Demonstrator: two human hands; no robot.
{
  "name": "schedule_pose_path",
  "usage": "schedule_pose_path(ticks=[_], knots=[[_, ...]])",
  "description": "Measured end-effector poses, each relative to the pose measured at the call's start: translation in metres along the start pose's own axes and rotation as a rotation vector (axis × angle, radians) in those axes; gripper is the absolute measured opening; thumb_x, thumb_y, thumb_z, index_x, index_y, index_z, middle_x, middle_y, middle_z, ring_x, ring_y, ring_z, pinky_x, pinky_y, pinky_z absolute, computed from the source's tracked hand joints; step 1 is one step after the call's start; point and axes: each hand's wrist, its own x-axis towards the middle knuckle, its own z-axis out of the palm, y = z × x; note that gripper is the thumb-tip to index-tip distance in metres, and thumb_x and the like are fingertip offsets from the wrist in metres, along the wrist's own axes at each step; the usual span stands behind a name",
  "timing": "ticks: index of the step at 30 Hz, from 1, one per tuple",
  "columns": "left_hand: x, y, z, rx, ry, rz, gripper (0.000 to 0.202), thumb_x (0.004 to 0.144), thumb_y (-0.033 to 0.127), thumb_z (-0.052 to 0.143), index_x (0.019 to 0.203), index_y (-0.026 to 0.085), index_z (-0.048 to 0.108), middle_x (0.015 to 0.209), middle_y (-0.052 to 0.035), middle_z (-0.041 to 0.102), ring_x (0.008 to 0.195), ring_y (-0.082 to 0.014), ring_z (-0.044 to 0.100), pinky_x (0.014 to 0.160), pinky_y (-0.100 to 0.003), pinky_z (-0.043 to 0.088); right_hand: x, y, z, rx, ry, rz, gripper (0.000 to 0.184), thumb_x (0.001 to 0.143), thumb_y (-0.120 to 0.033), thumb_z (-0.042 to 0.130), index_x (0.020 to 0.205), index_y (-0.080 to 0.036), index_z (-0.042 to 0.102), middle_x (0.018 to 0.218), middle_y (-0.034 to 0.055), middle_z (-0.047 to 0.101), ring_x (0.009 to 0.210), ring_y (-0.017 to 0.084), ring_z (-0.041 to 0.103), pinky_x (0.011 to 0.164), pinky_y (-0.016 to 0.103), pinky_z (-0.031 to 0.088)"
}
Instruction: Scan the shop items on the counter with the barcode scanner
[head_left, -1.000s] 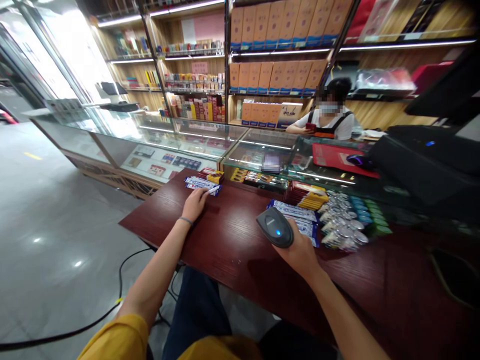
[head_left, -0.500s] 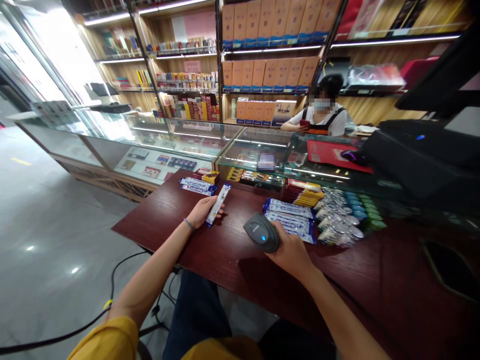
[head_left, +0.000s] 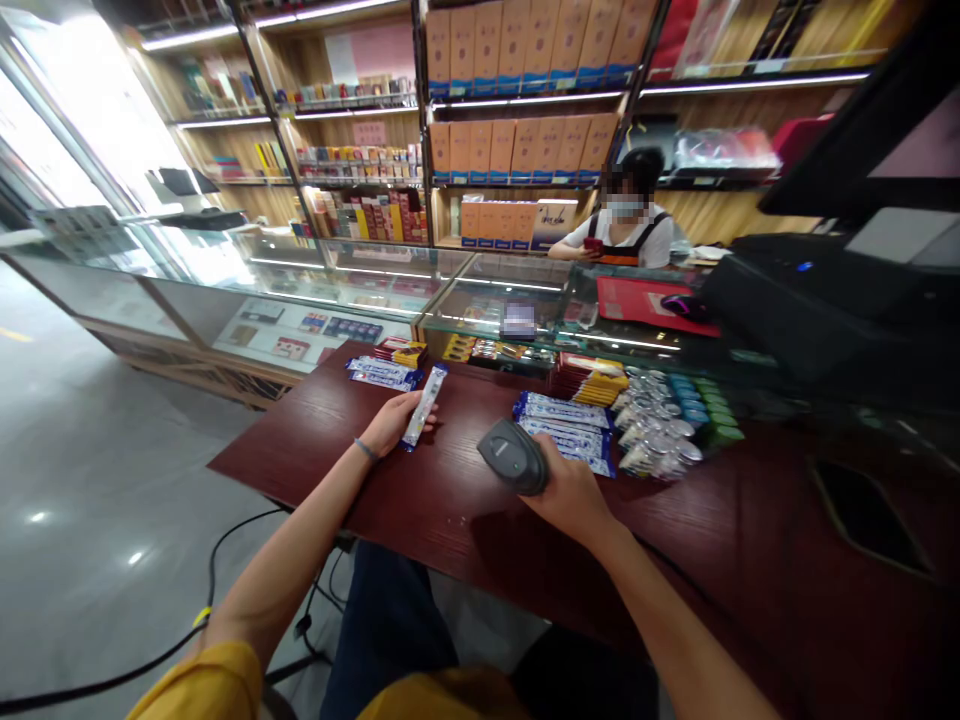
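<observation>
My left hand (head_left: 391, 424) grips a long white-and-blue snack bar (head_left: 424, 405), held just above the dark red wooden table (head_left: 450, 505). My right hand (head_left: 570, 492) is wrapped round a grey handheld barcode scanner (head_left: 514, 457), its head turned toward the bar. Behind the left hand lies a small pile of the same bars (head_left: 382, 373) next to red-and-yellow packs (head_left: 401, 352). To the right of the scanner is another stack of white-and-blue bars (head_left: 566, 425).
Silver-wrapped sweets (head_left: 656, 425), blue and green packs (head_left: 701, 408) and red-yellow boxes (head_left: 589, 378) crowd the table's far side. Glass display counters (head_left: 315, 290) stand behind. A seated person (head_left: 626, 225) is beyond them. A black till (head_left: 817, 305) stands right; a phone (head_left: 866, 515) lies on the table.
My left hand picked one bar off the far pile and brought it toward me. My right hand drew the scanner left toward the bar; its blue light no longer shows.
</observation>
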Motion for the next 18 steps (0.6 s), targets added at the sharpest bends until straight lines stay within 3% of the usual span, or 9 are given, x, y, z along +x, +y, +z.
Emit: schedule_pose_path(ticks=[4, 9, 14, 18], knots=[[0.001, 0.001, 0.005, -0.016, -0.058, 0.077, 0.042, 0.084, 0.036, 0.076, 0.118, 0.013, 0.068, 0.110, -0.0119, 0.074, 0.083, -0.0171, 0.073, 0.078, -0.031, 0.062, 0.003, 0.004, -0.010, 0.039, 0.046, 0.133, 0.041, 0.079, -0.040, 0.069, 0.115, -0.025, 0.055, 0.084, 0.0027, 0.075, 0.069, 0.026, 0.073, 0.057, 0.029, 0.042], [0.011, -0.004, 0.031, 0.296, -0.108, 0.211, 0.060, 0.082, 0.050, 0.076, 0.131, 0.018, 0.066, 0.113, -0.0102, 0.074, 0.091, -0.0199, 0.071, 0.082, -0.033, 0.059, 0.006, 0.023, -0.024, 0.195, 0.157, 0.356, 0.045, 0.075, -0.042, 0.071, 0.115, -0.028, 0.055, 0.088, 0.0028, 0.076, 0.086, 0.031, 0.075, 0.065, 0.033, 0.051], [0.019, -0.014, 0.082, 0.703, -0.123, 0.531, 0.045, 0.086, 0.045, 0.070, 0.123, 0.019, 0.070, 0.118, -0.0094, 0.074, 0.107, -0.0248, 0.069, 0.098, -0.039, 0.054, 0.005, 0.053, -0.034, 0.372, 0.364, 0.364, 0.048, 0.075, -0.038, 0.071, 0.119, -0.027, 0.056, 0.098, 0.0054, 0.076, 0.100, 0.030, 0.073, 0.079, 0.039, 0.057], [0.022, -0.028, 0.134, 1.012, -0.207, 0.800, 0.027, 0.093, 0.030, 0.062, 0.117, 0.021, 0.071, 0.116, -0.0084, 0.073, 0.110, -0.0240, 0.067, 0.102, -0.040, 0.051, 0.004, 0.069, -0.046, 0.437, 0.494, 0.419, 0.049, 0.075, -0.040, 0.072, 0.119, -0.024, 0.059, 0.095, 0.0061, 0.075, 0.092, 0.030, 0.073, 0.077, 0.041, 0.058]])
